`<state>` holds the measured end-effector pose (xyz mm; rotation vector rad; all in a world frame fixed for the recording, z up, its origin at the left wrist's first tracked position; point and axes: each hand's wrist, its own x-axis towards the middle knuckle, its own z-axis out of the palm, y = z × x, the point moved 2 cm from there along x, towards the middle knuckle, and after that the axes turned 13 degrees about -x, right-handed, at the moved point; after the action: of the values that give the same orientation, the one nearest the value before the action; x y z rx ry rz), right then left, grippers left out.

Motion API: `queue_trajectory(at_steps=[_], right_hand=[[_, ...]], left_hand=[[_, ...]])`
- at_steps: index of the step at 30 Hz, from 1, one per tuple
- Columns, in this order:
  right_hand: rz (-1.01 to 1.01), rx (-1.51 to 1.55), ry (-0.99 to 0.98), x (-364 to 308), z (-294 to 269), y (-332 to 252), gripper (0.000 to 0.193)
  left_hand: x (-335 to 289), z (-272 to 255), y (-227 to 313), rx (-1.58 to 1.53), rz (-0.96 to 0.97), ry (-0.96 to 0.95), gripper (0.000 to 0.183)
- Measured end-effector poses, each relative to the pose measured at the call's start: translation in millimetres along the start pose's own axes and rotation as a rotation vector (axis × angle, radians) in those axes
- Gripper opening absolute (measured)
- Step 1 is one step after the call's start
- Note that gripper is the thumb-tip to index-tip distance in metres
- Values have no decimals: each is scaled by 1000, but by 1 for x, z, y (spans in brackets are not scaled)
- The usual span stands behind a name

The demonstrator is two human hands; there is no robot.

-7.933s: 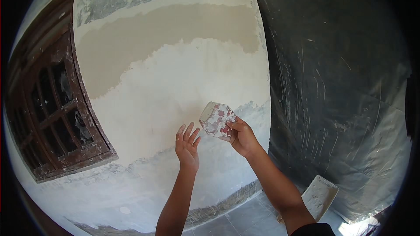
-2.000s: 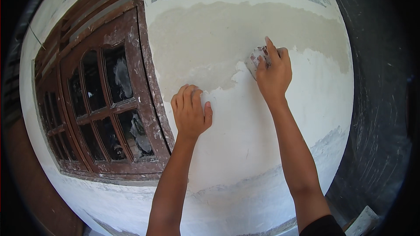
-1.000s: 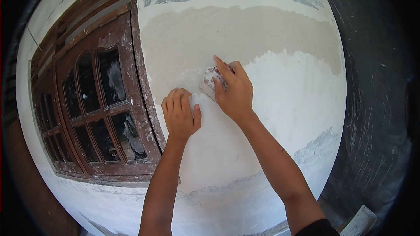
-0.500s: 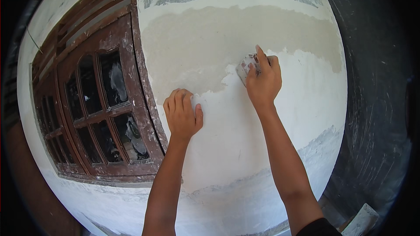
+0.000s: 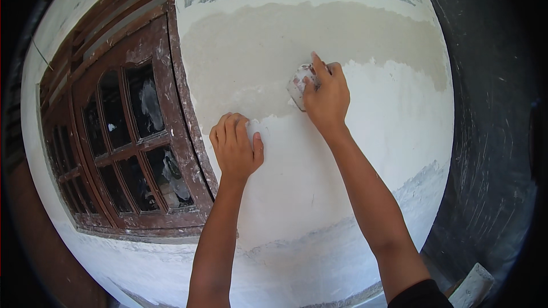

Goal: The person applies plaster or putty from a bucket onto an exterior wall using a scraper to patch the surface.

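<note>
The right hand (image 5: pixel 326 98) grips what looks like a small, putty-smeared flat scraper (image 5: pixel 298 81), pressing it against the white-coated plaster wall (image 5: pixel 365 137) at the coat's upper edge. The left hand (image 5: pixel 235 148) rests open-fingered on the wall beside the brown wooden window frame (image 5: pixel 182 108). Smoothing seems under way; the next stroke calls for even pressure.

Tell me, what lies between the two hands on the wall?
In the head view, only bare wall: a stretch of white filler meeting the greyer coat, between the left hand and the right hand pressing its scraper.
</note>
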<state>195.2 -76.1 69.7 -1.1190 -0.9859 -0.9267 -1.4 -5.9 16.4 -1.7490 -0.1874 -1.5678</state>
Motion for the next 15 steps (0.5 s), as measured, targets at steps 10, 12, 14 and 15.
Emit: queue_trajectory(at_steps=[10, 12, 14, 15], right_hand=[[188, 12, 61, 8, -5, 10, 53], [226, 102, 126, 10, -15, 21, 55], [242, 211, 71, 2, -16, 21, 50], [263, 318, 12, -3, -18, 22, 45]], left_hand=[[-1, 0, 1, -14, 10, -23, 36], [-1, 2, -1, -20, 13, -13, 36], [-2, 2, -1, -33, 9, -12, 35], [-2, 2, -1, -36, 6, -11, 35]])
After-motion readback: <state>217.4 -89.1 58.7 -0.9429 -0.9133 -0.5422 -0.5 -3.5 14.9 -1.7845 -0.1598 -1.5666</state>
